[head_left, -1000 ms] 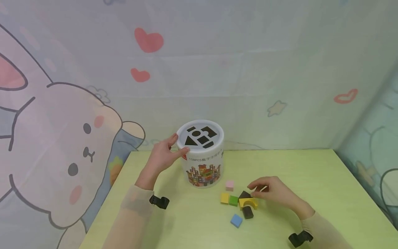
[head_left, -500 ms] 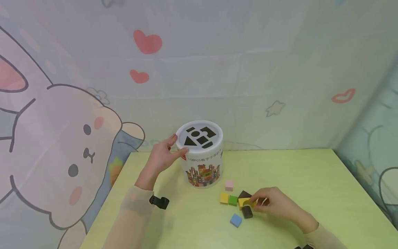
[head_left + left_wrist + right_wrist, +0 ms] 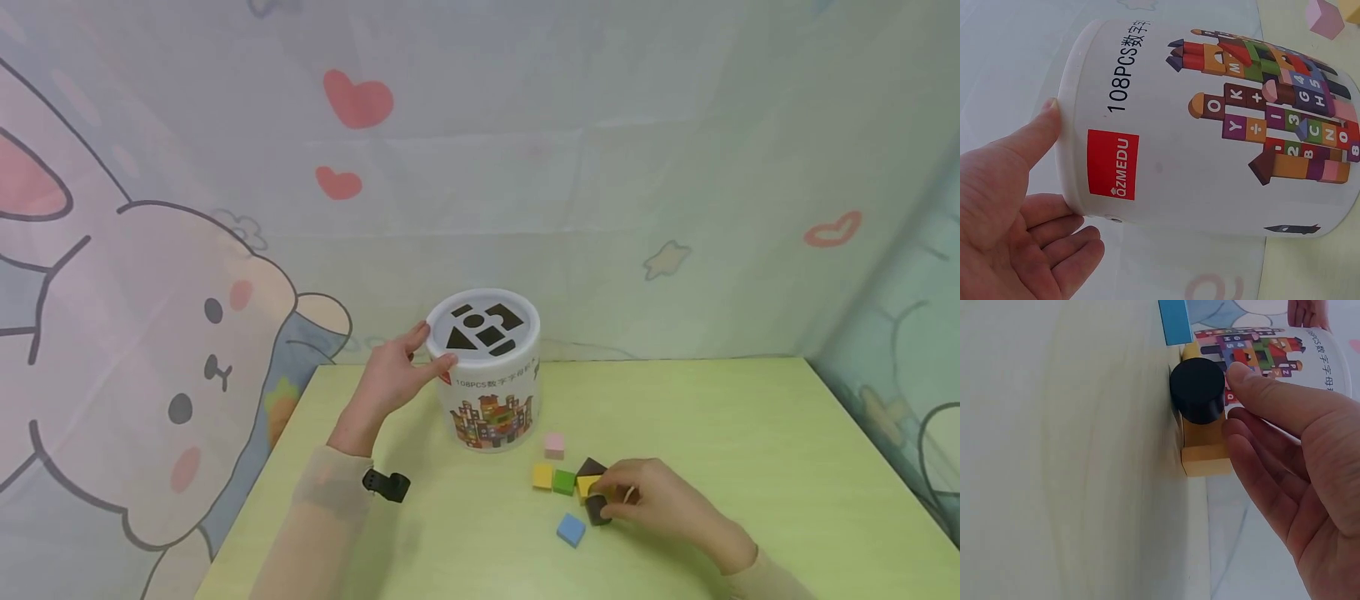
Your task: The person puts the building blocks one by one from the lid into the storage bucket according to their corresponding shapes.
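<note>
A white toy-block bucket [image 3: 491,417] with shaped holes in its lid [image 3: 483,325] stands at the back of the table. My left hand [image 3: 393,375] grips its rim, thumb on the near side and fingers round the left side. My right hand [image 3: 648,500] is low over the blocks, thumb and fingertips right at a black cylinder block [image 3: 1197,387]. Behind this cylinder lies a yellow arch block [image 3: 1207,459], partly covered by the fingers. A dark triangular block [image 3: 591,467] lies just beyond the arch.
Left of the right hand lie a green block [image 3: 564,482], a yellow block [image 3: 542,477] and a pink block [image 3: 554,446]. A blue block [image 3: 571,530] lies nearer the front. A printed cloth [image 3: 600,167] hangs behind the table [image 3: 712,417].
My right hand has come down and toward the front, from beside the triangle and arch to the black cylinder. My left hand stays on the bucket's rim.
</note>
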The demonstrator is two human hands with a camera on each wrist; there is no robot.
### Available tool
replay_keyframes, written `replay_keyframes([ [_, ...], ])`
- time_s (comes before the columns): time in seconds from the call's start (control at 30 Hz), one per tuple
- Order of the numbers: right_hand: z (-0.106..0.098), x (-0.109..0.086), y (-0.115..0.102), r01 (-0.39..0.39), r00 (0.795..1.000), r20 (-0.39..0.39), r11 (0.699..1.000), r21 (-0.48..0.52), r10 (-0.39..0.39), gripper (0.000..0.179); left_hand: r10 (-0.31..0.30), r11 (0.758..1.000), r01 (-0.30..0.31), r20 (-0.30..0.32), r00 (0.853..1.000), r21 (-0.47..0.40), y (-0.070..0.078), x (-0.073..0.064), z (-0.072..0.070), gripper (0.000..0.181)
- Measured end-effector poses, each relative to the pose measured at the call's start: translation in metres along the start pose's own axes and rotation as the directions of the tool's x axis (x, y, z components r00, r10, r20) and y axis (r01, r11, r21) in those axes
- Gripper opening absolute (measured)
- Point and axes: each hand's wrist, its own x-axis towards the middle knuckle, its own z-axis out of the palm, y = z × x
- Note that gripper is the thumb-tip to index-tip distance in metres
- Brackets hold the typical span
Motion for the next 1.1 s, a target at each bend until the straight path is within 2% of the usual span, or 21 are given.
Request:
replay_keyframes([
  [0.2, -0.0008, 0.0002, -0.0033, 0.043, 0.999, -0.002, 0.996, -0.079, -0.043, 0.019, -0.007, 1.0, 0.007, -0.003, 1.0, -0.007, 0.0, 0.002, 0.0005, 0.087],
  [0.4, -0.0006, 0.0009, -0.0041, 0.027, 0.999, 0.021, 0.996, -0.09, -0.025, 0.019, -0.008, 1.0, 0.008, 0.0, 1.0, -0.003, -0.0011, 0.0023, 0.0003, 0.088],
  [0.7, -0.0021, 0.0018, -0.0054, 0.057, 0.997, 0.05, 0.993, -0.104, -0.052, 0.022, -0.003, 1.0, 0.003, 0.001, 1.0, 0.012, -0.0016, 0.0019, 0.001, 0.086],
  [1.1, -0.0013, 0.0005, -0.0082, -0.009, 0.995, 0.1, 0.996, -0.091, 0.018, 0.033, -0.007, 1.0, 0.007, -0.002, 1.0, 0.002, -0.003, 0.002, 0.0017, 0.086],
])
